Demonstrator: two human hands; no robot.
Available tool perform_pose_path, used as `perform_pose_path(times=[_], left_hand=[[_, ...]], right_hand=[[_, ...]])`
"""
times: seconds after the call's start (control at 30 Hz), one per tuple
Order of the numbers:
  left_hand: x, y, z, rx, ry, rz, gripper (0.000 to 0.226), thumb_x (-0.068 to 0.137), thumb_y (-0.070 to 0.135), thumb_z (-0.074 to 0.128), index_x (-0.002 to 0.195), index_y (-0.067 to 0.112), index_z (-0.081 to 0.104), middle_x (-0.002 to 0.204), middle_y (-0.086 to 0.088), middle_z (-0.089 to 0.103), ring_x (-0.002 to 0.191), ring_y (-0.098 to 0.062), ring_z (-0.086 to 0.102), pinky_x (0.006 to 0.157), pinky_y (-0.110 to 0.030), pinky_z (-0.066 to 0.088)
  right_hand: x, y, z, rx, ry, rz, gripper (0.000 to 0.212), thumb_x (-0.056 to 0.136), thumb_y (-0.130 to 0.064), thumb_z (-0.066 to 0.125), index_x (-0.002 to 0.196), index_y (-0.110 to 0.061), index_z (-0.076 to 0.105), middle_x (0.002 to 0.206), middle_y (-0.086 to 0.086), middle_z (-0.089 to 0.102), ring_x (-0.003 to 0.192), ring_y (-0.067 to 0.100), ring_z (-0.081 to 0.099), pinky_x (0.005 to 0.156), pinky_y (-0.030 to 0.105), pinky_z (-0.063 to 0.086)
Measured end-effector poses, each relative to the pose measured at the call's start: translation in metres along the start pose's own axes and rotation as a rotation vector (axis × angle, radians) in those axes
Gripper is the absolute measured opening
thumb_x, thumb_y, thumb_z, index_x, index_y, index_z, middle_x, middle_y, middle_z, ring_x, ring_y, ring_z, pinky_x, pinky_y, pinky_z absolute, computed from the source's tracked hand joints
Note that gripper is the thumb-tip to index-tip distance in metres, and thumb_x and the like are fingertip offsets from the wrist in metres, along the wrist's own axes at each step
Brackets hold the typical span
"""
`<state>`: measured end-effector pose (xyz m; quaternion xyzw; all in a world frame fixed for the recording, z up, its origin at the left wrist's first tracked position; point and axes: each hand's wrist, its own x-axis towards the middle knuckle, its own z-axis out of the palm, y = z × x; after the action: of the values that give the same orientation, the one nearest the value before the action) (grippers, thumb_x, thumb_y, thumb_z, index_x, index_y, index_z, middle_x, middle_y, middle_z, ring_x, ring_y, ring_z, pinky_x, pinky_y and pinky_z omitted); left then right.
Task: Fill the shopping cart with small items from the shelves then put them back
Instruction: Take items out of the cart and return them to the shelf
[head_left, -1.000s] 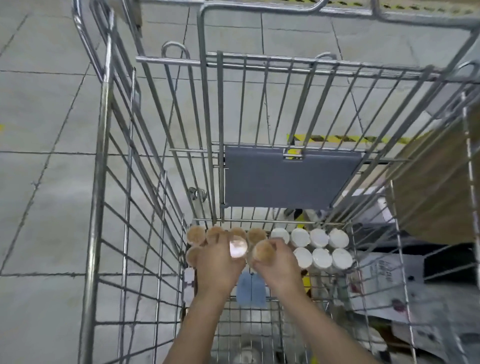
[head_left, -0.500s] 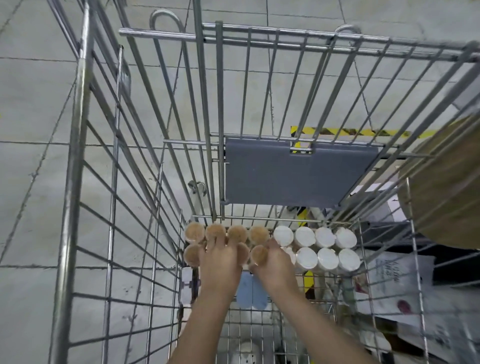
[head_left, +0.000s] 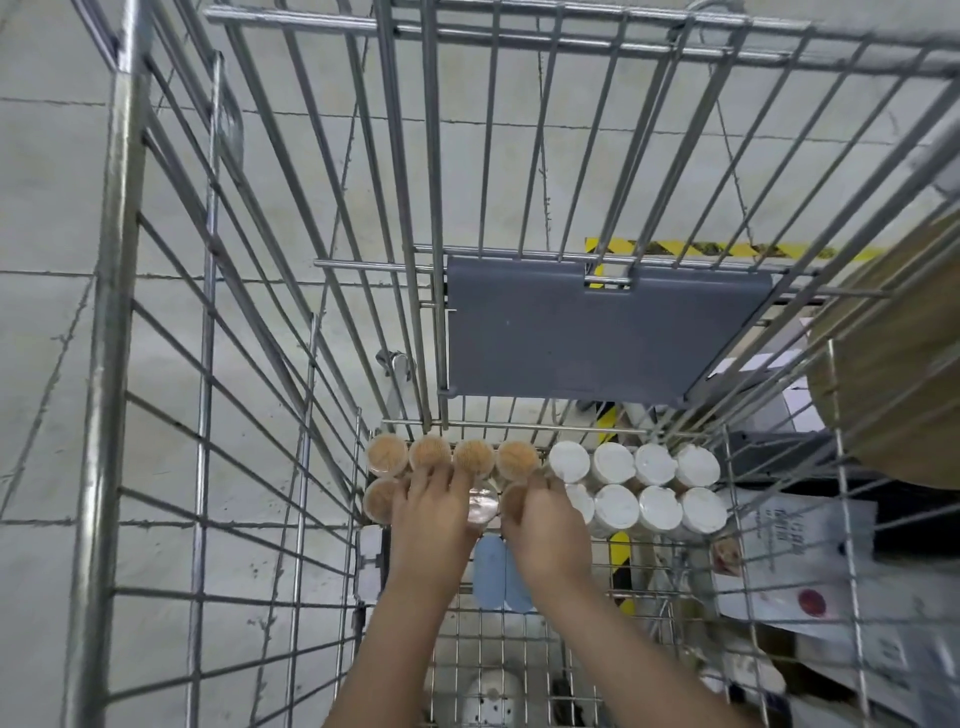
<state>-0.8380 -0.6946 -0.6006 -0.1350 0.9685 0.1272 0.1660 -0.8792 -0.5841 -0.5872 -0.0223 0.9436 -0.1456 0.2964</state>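
Note:
I look down into a wire shopping cart. On its floor at the far end stand two rows of small round jars: tan-topped jars on the left, white-lidded jars on the right. My left hand grips a jar with a shiny clear lid in the nearer row. My right hand grips a tan-topped jar right beside it. Both jars sit level with their neighbours. My hands hide the jars' sides.
A grey plastic flap hangs on the cart's far wall above the jars. Something pale blue lies below the cart floor between my wrists. A large brown round object and printed boxes stand outside on the right. Yellow-black tape marks the concrete floor.
My two hands have gone down and forward with their jars, from above the rows into the nearer row. My head has come closer to the cart.

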Motion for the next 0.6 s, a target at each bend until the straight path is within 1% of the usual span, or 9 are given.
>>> perform_pose_path(times=[0.17,0.23,0.3,0.33,0.37,0.43,0.47,0.53,0.6], left_hand=[[-0.011,-0.001,-0.009,-0.15,0.028,-0.025,0.04,0.088,0.03,0.06,0.126,0.022,0.049,0.13,0.003,0.052,0.124,-0.019,0.043,0.097,-0.032,0.036],[-0.023,0.001,-0.016,-0.159,0.056,-0.008,0.04,0.086,0.025,0.063,0.125,0.017,0.053,0.126,0.0,0.055,0.119,-0.022,0.048,0.095,-0.033,0.037],[-0.037,0.002,-0.025,-0.17,0.072,-0.007,0.036,0.083,0.019,0.066,0.118,0.013,0.059,0.12,-0.004,0.06,0.108,-0.028,0.055,0.085,-0.037,0.042],[-0.046,0.002,-0.031,-0.163,0.079,-0.011,0.033,0.082,0.017,0.067,0.114,0.011,0.06,0.116,-0.006,0.061,0.1,-0.03,0.058,0.078,-0.039,0.044],[-0.054,0.003,-0.038,-0.151,0.074,-0.008,0.033,0.083,0.018,0.066,0.115,0.011,0.059,0.115,-0.009,0.06,0.093,-0.032,0.06,0.073,-0.039,0.045],[-0.073,0.007,-0.049,-0.125,0.03,0.028,0.04,0.089,0.023,0.059,0.127,0.015,0.05,0.116,-0.008,0.057,0.093,-0.03,0.06,0.073,-0.038,0.047],[-0.084,0.009,-0.056,-0.12,0.019,0.063,0.044,0.09,0.025,0.057,0.132,0.016,0.047,0.114,-0.007,0.057,0.094,-0.028,0.06,0.074,-0.037,0.048],[-0.107,0.015,-0.072,-0.132,0.006,0.135,0.042,0.088,0.024,0.06,0.129,0.015,0.052,0.108,-0.005,0.062,0.092,-0.025,0.061,0.073,-0.035,0.049],[-0.133,0.024,-0.092,-0.113,-0.022,0.188,0.039,0.089,0.025,0.061,0.127,0.016,0.056,0.112,-0.003,0.062,0.093,-0.021,0.061,0.075,-0.033,0.05]], right_hand=[[-0.017,0.007,-0.01,-0.092,0.096,-0.095,0.038,0.094,-0.026,0.052,0.129,-0.011,0.049,0.128,0.005,0.05,0.096,0.024,0.063,0.061,0.028,0.038],[-0.029,0.012,-0.018,-0.099,0.139,-0.193,0.028,0.08,-0.019,0.07,0.105,-0.011,0.061,0.102,0.006,0.062,0.075,0.022,0.065,0.051,0.026,0.034],[-0.043,0.021,-0.028,-0.109,0.195,-0.272,0.035,0.057,-0.01,0.084,0.085,-0.012,0.064,0.073,0.002,0.061,0.053,0.019,0.059,0.043,0.021,0.026],[-0.052,0.027,-0.032,-0.087,0.198,-0.3,0.036,0.057,-0.009,0.083,0.088,-0.014,0.064,0.072,0.001,0.06,0.054,0.019,0.058,0.044,0.021,0.027],[-0.061,0.032,-0.036,-0.065,0.177,-0.313,0.034,0.066,-0.01,0.077,0.098,-0.014,0.064,0.08,0.002,0.061,0.064,0.02,0.06,0.048,0.023,0.033],[-0.083,0.047,-0.045,-0.05,0.111,-0.311,0.034,0.088,-0.018,0.058,0.121,-0.015,0.056,0.107,0.002,0.06,0.093,0.021,0.058,0.07,0.027,0.045],[-0.095,0.056,-0.048,-0.028,0.095,-0.301,0.034,0.092,-0.022,0.051,0.126,-0.015,0.053,0.115,0.001,0.057,0.101,0.019,0.055,0.08,0.028,0.045],[-0.127,0.069,-0.061,0.033,0.077,-0.282,0.029,0.095,-0.025,0.048,0.122,-0.017,0.053,0.114,-0.003,0.056,0.103,0.015,0.052,0.084,0.027,0.042],[-0.163,0.082,-0.078,0.059,0.073,-0.278,0.022,0.097,-0.024,0.045,0.117,-0.02,0.052,0.111,-0.007,0.054,0.104,0.015,0.051,0.085,0.027,0.039]])
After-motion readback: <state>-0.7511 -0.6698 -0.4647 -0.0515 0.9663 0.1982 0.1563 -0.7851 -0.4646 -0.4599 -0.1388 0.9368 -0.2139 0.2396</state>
